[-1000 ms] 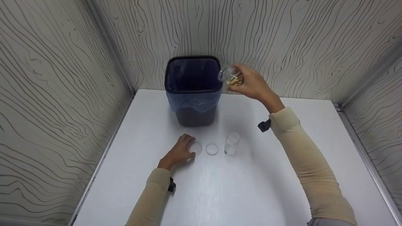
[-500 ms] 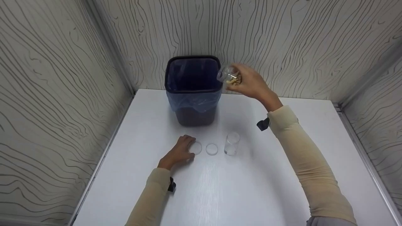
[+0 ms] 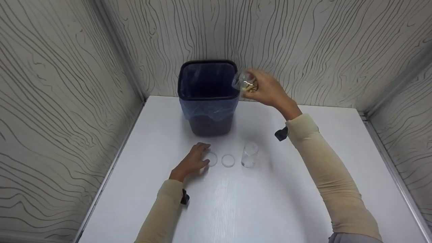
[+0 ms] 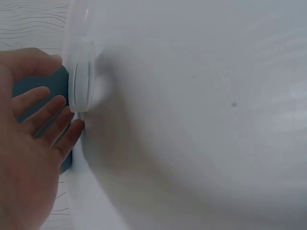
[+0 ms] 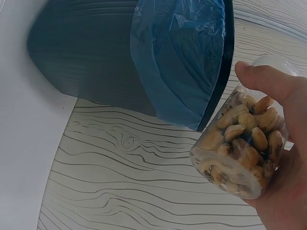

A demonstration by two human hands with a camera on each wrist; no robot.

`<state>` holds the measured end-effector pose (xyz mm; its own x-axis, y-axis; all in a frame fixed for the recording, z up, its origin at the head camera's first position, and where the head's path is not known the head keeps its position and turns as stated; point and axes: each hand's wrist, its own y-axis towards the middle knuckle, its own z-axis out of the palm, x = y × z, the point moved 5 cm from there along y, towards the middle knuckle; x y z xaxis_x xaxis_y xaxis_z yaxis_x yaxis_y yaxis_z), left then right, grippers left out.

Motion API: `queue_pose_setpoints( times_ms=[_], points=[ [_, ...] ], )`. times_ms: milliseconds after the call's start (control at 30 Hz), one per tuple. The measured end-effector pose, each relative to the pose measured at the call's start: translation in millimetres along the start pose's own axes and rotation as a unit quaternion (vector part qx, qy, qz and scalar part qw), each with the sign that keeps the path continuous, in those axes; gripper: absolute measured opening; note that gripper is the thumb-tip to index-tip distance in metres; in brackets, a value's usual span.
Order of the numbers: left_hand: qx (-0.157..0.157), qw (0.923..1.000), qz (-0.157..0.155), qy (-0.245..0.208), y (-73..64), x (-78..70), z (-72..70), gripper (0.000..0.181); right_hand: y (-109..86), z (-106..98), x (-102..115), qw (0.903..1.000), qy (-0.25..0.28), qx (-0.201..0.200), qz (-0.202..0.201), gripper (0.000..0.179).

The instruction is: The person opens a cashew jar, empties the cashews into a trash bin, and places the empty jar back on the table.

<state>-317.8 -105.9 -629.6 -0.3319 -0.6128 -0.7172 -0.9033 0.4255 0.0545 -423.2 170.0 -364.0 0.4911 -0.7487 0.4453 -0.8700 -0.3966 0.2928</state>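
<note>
My right hand [image 3: 268, 88] grips a clear plastic jar [image 3: 239, 80] of shelled nuts [image 5: 244, 134]. The jar is tilted, its mouth pointing left at the bin's right rim, and the nuts lie toward its base. The bin [image 3: 211, 126] is dark, with a blue bag [image 5: 180, 62] folded over its rim. On the white table, my left hand [image 3: 193, 160] rests beside a clear round lid [image 3: 212, 159], thumb and fingers spread on its left side. In the left wrist view those fingers are loosely extended near the lid [image 4: 81, 86], holding nothing.
A second clear lid [image 3: 228, 161] lies right of the first. Farther right stands a clear, seemingly empty jar [image 3: 249, 157]. Wood-patterned walls [image 3: 270, 37] enclose the table [image 3: 256, 206] behind and at both sides, with the bin near the back wall.
My left thumb and fingers have come slightly away from the lid. My right hand has shifted a little left with the jar, bringing its mouth farther over the bin's rim.
</note>
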Motion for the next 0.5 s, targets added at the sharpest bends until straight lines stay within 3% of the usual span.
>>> queue_pose_setpoints(
  times_ms=[233,500],
  points=[
    [-0.056,0.998,-0.01,-0.028,1.4,-0.1,-19.2,0.047,-0.7,1.0,-0.9,1.0,-0.001,-0.001,0.0,0.08],
    [-0.15,0.9882,-0.024,-0.017,2.3,-14.4,-58.9,0.04,0.2,1.2,-1.0,1.0,-0.002,-0.001,0.001,0.079]
  ],
)
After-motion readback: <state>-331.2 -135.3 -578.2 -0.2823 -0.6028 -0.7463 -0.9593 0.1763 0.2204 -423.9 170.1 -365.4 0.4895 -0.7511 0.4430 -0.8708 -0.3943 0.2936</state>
